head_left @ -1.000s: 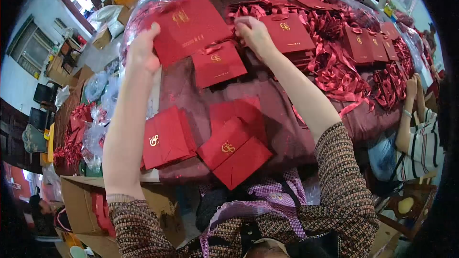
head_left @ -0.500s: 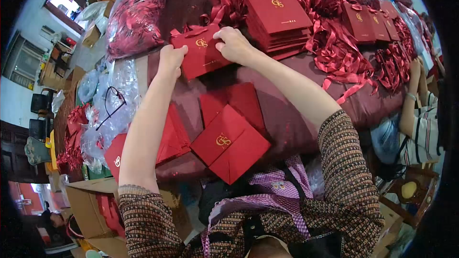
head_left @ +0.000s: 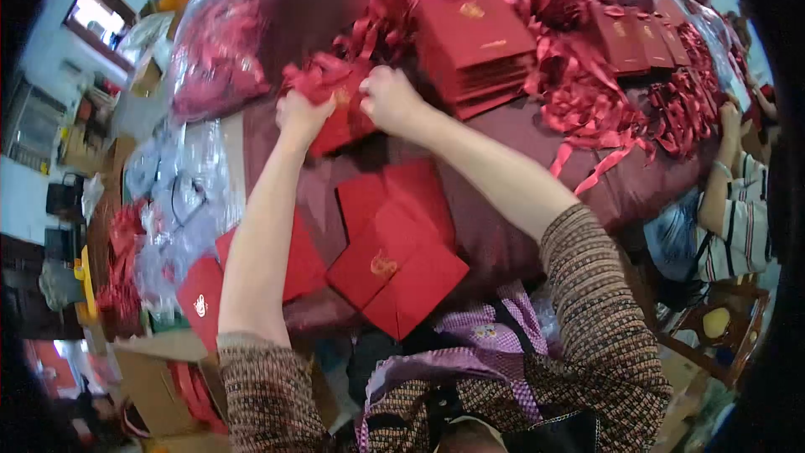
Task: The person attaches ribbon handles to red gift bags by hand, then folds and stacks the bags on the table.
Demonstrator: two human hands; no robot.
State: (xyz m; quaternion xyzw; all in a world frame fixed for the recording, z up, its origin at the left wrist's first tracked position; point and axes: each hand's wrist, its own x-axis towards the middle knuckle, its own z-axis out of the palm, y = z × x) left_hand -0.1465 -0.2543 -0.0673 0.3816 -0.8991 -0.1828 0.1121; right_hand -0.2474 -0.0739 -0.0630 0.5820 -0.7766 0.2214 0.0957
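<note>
Both hands are at a small red bag with ribbon at its top, near the table's middle. My left hand grips its left side, fingers closed. My right hand is closed at its upper right edge. Motion blurs the bag and fingertips. Nearer me, red bags with a gold logo lie overlapping at the table's front edge. More flat red bags lie partly under my left forearm. A tall stack of red bags stands to the right of my right hand.
Loose red ribbons cover the right side beside more upright bags. A clear plastic sack of red ribbon sits back left, clear plastic wrap below it. An open cardboard box is lower left. A person's arm shows at right.
The large red bag held up a second ago is out of my left hand, and the stack has grown taller. Both hands have come together on the smaller bag. The view has shifted slightly.
</note>
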